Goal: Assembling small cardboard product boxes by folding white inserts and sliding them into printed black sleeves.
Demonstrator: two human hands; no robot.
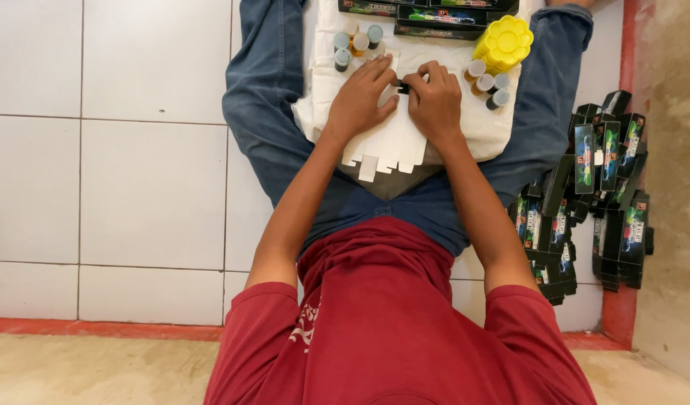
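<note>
The person sits on a white tile floor (135, 187) with legs spread, looking down at both hands. The left hand (360, 101) lies flat on a white folded card box (390, 146) that is not made up yet. Its fingers (378, 71) are stretched out and close together, pressing down on the card. The right hand (435, 101) sits just beside it on the same card. Its fingers (427, 75) are curled in, and they pinch a small dark bit (402, 88) at the top edge of the card, right between the two hands. The card lies under both palms, and its cut flaps stick out past the wrists toward the person's body. Under the card is a white cloth (495, 127) spread between the legs. Just past the left fingertips stands a little group of small paint pots (352, 41) with grey and orange lids. Just beside the right knuckles stand more small pots (486, 84), and near them is a stack of yellow flower-shaped trays (504, 43). Further out beyond both sets of fingertips lie dark printed boxes (435, 16) in a row. Well away from the right hand, by the wall, is a big pile of flat dark boxes (592, 202).
</note>
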